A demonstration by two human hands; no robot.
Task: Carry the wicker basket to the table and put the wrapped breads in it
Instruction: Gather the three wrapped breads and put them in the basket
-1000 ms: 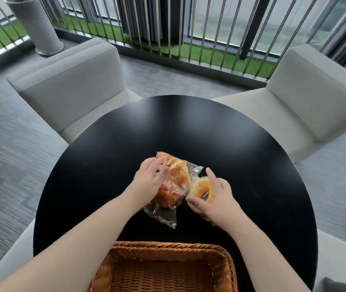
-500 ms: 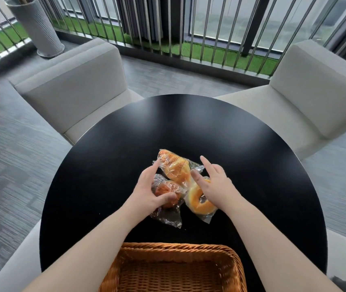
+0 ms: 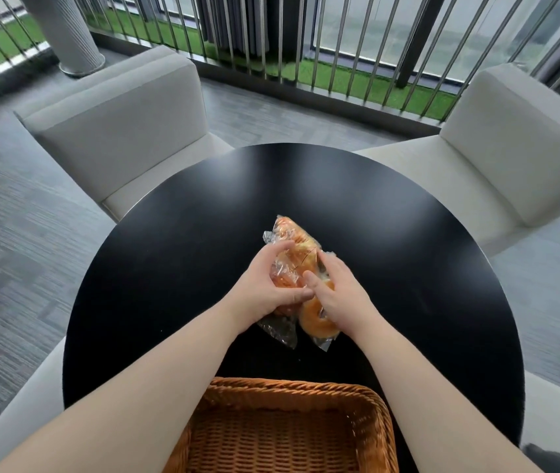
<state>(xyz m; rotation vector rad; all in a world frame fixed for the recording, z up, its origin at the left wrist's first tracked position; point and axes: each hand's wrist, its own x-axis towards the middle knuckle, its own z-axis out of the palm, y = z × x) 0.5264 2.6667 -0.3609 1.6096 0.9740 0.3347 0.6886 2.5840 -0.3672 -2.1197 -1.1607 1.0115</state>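
Observation:
Three plastic-wrapped breads lie bunched at the middle of the round black table (image 3: 176, 268). A long golden loaf (image 3: 294, 245) is furthest from me, an orange-red bun (image 3: 280, 283) sits under my left hand, and a ring-shaped bread (image 3: 316, 324) lies under my right hand. My left hand (image 3: 266, 288) is curled around the bun and the loaf's left side. My right hand (image 3: 336, 291) presses on the ring bread, fingers touching the loaf. The wicker basket (image 3: 285, 390), with nothing in it, stands at the table's near edge between my forearms.
Two light grey armchairs (image 3: 118, 124) (image 3: 510, 148) stand at the far left and far right of the table. Beyond them run a metal railing (image 3: 306, 46) and a ribbed grey column (image 3: 67, 32). A pale seat edge (image 3: 16, 414) flanks the table near me.
Both hands have closed inward from an open spread over the breads, gathering the three packages together. The view has shifted slightly, so the pile sits a little further away.

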